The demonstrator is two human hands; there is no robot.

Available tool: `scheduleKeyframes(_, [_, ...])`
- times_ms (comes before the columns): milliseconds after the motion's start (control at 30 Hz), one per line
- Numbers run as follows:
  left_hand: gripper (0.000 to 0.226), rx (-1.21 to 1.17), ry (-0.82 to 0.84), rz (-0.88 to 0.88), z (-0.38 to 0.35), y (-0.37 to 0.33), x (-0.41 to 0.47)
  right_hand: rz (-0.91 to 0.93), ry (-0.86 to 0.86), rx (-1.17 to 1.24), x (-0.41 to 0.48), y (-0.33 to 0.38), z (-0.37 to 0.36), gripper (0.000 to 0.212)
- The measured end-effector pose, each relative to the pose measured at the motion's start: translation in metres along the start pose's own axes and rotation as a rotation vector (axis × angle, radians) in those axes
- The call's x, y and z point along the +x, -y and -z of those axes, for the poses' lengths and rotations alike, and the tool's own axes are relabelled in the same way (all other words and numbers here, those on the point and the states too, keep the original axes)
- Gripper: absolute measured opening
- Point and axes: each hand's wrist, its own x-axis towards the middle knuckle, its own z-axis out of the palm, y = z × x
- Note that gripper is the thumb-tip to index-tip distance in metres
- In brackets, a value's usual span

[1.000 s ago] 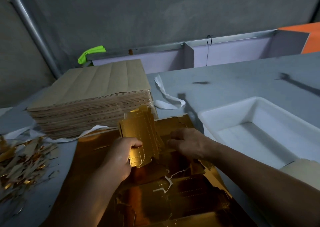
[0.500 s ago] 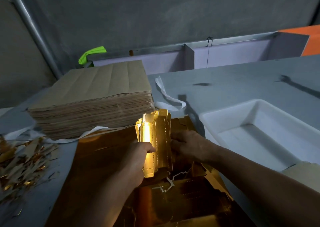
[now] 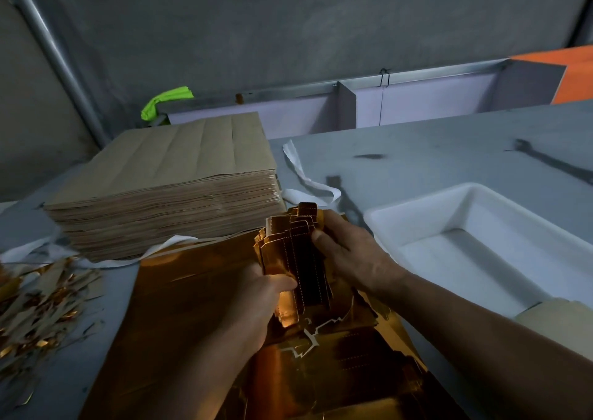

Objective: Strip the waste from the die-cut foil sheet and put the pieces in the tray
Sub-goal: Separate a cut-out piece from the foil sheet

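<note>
Left of centre on the bench [image 3: 433,159], the foil sheet [image 3: 192,323] is being left flat. Above it, a bundle of gold pieces [image 3: 298,249] is being clamped at its near end by the left hand [image 3: 256,301] and at its far right edge by the right hand [image 3: 349,256]. Being unevenly squared, pieces could be spilled short of the tray [image 3: 462,209] at right, or tabs creased.

Brown sheet stack [image 3: 167,179] back left. Green rag [image 3: 167,98] behind it. White strip [image 3: 301,175] curls just beside the stack.

Dim, soft frame; warm glare on foil sheet [image 3: 199,317].
</note>
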Motion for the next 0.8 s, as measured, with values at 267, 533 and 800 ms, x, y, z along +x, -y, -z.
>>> scheduleKeyframes(267, [0.038, 0.019, -0.04, 0.035, -0.003, -0.001, -0.001, -0.086, 0.102, 0.028, 0.003, -0.006, -0.002, 0.022])
scheduleKeyframes(533, [0.049, 0.068, -0.036, 0.104, -0.014, 0.0, -0.002, -0.145, 0.179, 0.01, 0.006, -0.01, -0.006, 0.044])
scheduleKeyframes(800, [0.052, -0.074, -0.01, 0.001, -0.01, 0.002, -0.006, -0.199, 0.19, -0.01, 0.007, -0.012, -0.005, 0.054])
